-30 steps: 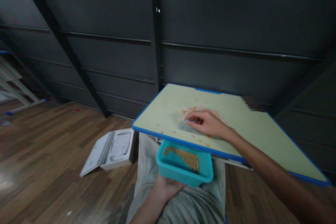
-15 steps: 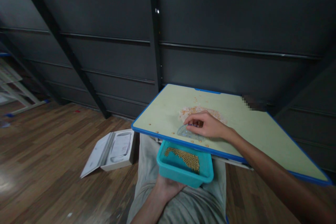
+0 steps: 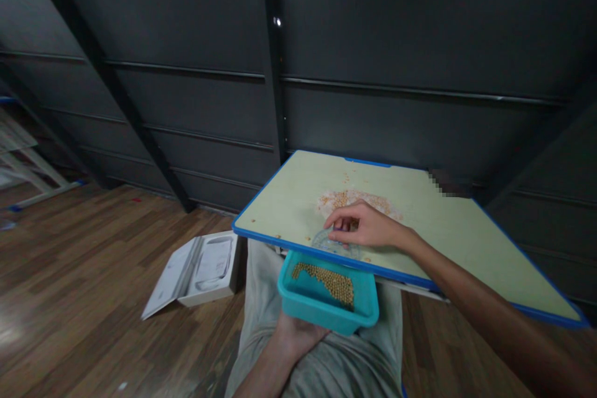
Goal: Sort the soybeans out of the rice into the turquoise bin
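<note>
Right hand (image 3: 366, 227): thumb and fingers drawn close together, gripping the clear protractor (image 3: 323, 241) over the table
Protractor: at 8 o'clock from that hand, by the near edge of the table, its curved side away from the person
Patch of beans (image 3: 345, 199): at 12 o'clock from the right hand, spread over a pale area, partly hidden behind the fingers
Loose beans (image 3: 308, 239): a few scattered from 9 round to 6 o'clock, near the table's front edge
Table (image 3: 466, 242): pale yellow-green top with a blue rim, its near edge just beside the tub
Tub (image 3: 321, 314): turquoise, at 7 o'clock, above the lap, round tan beans (image 3: 342, 287) inside
Left hand (image 3: 301, 334): holding the tub from underneath, fingertips mostly hidden
Box (image 3: 219, 267): white, lid swung open, on the wooden floor (image 3: 93, 255) between 8 and 9 o'clock
Wall (image 3: 186, 18): dark panels at 12 o'clock, beyond the table
</note>
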Demonstrator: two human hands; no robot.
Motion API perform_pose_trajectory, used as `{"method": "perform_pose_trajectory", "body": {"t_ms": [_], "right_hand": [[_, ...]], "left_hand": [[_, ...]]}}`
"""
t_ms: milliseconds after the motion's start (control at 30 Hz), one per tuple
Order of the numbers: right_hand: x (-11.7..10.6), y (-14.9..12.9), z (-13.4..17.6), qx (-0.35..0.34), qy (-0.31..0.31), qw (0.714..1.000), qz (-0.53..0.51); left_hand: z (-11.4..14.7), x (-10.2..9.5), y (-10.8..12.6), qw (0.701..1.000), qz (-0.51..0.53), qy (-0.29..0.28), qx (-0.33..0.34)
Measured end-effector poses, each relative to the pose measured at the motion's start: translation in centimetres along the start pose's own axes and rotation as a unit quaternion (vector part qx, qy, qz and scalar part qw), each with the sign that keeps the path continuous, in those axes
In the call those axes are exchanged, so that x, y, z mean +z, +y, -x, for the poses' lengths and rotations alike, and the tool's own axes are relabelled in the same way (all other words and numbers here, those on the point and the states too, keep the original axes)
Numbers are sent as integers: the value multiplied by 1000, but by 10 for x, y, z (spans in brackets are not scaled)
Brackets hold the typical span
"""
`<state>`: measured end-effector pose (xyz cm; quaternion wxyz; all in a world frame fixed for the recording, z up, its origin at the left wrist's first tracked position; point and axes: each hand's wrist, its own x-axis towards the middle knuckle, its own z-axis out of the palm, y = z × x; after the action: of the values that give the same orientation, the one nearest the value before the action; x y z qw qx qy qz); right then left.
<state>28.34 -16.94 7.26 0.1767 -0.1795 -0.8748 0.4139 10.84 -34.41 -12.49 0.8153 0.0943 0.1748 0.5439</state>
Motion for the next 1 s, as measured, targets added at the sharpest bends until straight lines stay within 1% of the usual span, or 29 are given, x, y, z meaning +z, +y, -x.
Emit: {"method": "perform_pose_trajectory", "body": {"t_ms": [133,333,433,633,833,1000], "right_hand": [[0,1,-1,-4,2,1000,13],[-1,4,-2,-15,54,994,90],[-4,4,-2,-25,66,988,136],[-7,2,-1,-39,74,971,224],[-12,2,0,-31,98,948,302],[-14,6,0,-22,107,939,325]], "left_hand": [[0,-1,0,1000,7,1,-5],[0,-10,-1,1000,23,6,-13],[-1,-17,-3,1000,15,7,-15],[-5,-31,-5,999,21,-30,-16],[-4,-27,-5,999,12,-33,-9],[-3,-26,-4,999,19,-33,-14]]}}
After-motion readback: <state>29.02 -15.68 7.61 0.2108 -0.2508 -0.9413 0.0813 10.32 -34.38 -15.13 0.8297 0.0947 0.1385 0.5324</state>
